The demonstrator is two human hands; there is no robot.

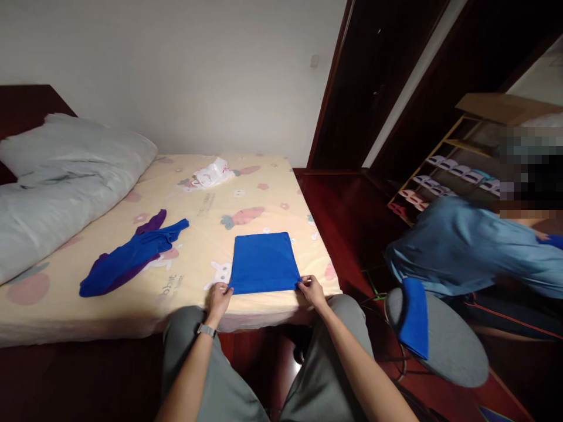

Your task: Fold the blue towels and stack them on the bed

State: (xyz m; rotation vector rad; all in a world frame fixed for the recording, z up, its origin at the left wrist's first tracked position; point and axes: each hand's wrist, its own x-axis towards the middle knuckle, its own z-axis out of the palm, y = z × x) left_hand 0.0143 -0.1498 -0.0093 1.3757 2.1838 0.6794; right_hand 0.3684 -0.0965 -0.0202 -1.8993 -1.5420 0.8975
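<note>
A blue cloth [264, 262] lies flat in a neat, nearly square shape near the front edge of the bed. My left hand [220, 299], with a watch on its wrist, pinches the cloth's near left corner. At the near right corner, my right hand [311, 290] grips the cloth between thumb and fingers. Off to the left on the bed, a crumpled blue cloth [127, 258] lies over a purple cloth [155, 221].
A patterned yellow sheet [197, 246] covers the bed. Farther back sits a white plastic bag [214, 173]; a grey quilt [74, 187] is heaped at left. On the right are a grey stool [457, 334] with a folded blue cloth [414, 316], a person in a blue shirt [457, 246] and a shoe rack [440, 170].
</note>
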